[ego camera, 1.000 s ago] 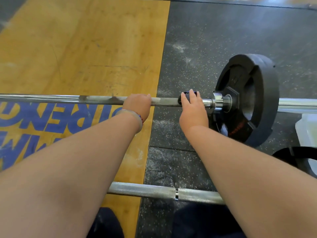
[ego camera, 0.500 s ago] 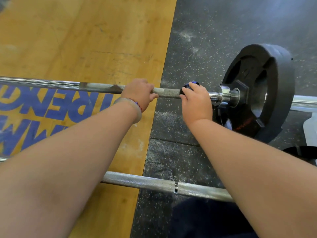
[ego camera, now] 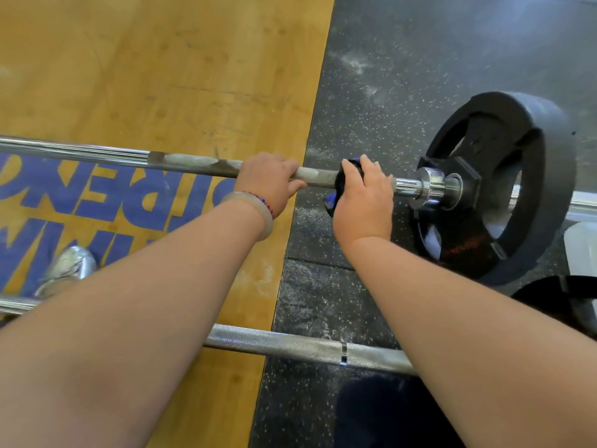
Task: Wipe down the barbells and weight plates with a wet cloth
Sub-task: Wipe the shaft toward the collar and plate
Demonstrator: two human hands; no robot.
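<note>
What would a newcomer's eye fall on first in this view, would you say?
Two bare forearms reach to a barbell across the view: the left hand grips its white-smeared shaft, the right hand holds a dark cloth round it. Right of them a big black weight plate sits on the bar's end, and bold blue lettering marks the wooden platform at left.

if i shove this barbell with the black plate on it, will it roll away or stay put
Probably rolls: the barbell rides on a round weight plate standing on edge on flat rubber floor. Likely heavy and stiff, being a metal shaft, so it should start slowly. The left hand gripping the knurled shaft probably won't slip.
</note>
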